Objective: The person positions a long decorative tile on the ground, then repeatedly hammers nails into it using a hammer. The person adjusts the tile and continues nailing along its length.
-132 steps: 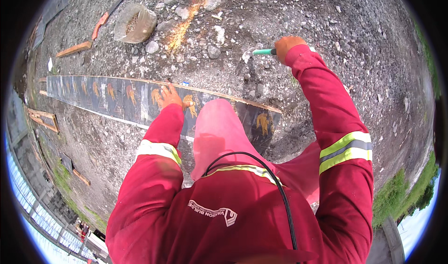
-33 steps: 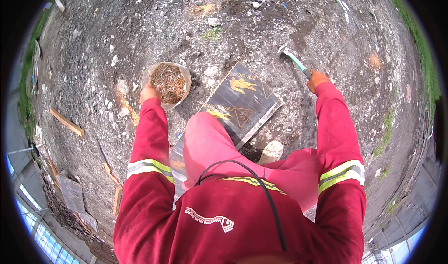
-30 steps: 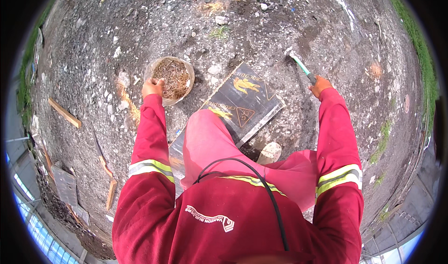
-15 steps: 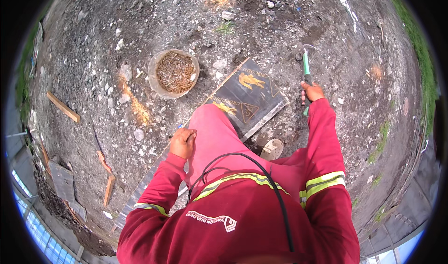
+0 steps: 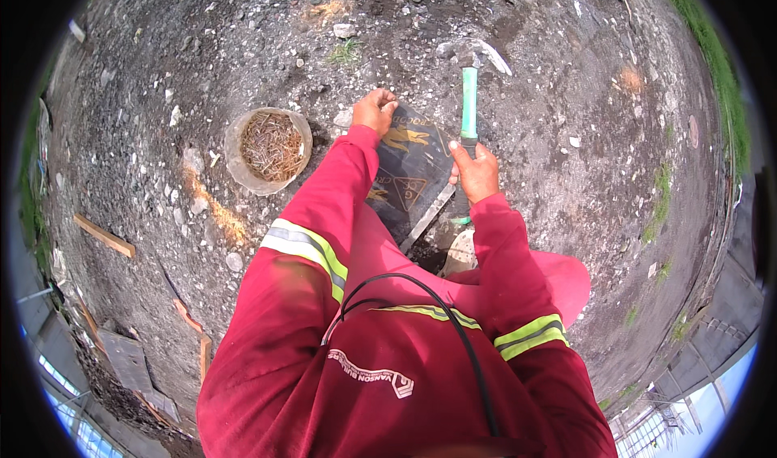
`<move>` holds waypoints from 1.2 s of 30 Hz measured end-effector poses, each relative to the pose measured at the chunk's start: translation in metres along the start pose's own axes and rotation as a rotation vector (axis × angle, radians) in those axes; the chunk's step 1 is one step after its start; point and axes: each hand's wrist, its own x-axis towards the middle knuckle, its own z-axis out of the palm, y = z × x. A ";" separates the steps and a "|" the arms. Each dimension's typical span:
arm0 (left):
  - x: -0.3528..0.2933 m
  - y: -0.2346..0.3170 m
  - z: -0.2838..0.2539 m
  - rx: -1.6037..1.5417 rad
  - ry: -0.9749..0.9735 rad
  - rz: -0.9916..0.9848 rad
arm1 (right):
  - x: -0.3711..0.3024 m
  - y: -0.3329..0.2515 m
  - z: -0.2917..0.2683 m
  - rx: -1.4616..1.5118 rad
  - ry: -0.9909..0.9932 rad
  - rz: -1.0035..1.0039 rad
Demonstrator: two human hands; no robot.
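A claw hammer (image 5: pixel 469 102) with a green handle and black grip is in my right hand (image 5: pixel 476 173), fingers wrapped round the grip and thumb along it. Its metal head points away from me, beyond the board's right edge. My left hand (image 5: pixel 375 113) is at the far left corner of a black panel (image 5: pixel 425 154) with gold printed figures. Its fingertips are pinched together; whatever they hold, if anything, is too small to make out. My left forearm and leg cover much of the panel.
Left of the panel stands a translucent bucket (image 5: pixel 234 157) holding many rusty nails (image 5: pixel 271 146). Wood offcuts (image 5: pixel 104 235) lie on the stony ground at the left. A pale shoe (image 5: pixel 460 253) shows by the panel's near right edge. A dark cable (image 5: pixel 465 328) crosses my lap.
My left hand has gone from beside my knee forward to the panel's far corner, its fingers now pinched. My right hand has brought the hammer leftward, close to the panel.
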 end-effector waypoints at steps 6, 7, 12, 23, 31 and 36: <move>-0.007 -0.009 0.017 0.275 0.154 0.161 | -0.015 0.058 0.009 -0.089 -0.007 0.093; -0.007 -0.010 0.019 0.253 0.187 0.207 | -0.016 0.061 0.009 -0.132 0.023 0.028; -0.006 -0.017 0.026 0.201 0.262 0.212 | -0.024 0.057 0.006 -0.338 0.083 -0.201; -0.006 -0.024 0.031 0.194 0.325 0.206 | -0.015 0.069 0.004 -0.817 0.080 -0.126; -0.008 -0.026 0.031 0.153 0.281 0.178 | -0.017 0.064 0.015 -0.529 0.075 -0.247; -0.004 -0.026 0.030 0.208 0.274 0.133 | -0.012 0.064 0.015 -0.827 0.116 -0.175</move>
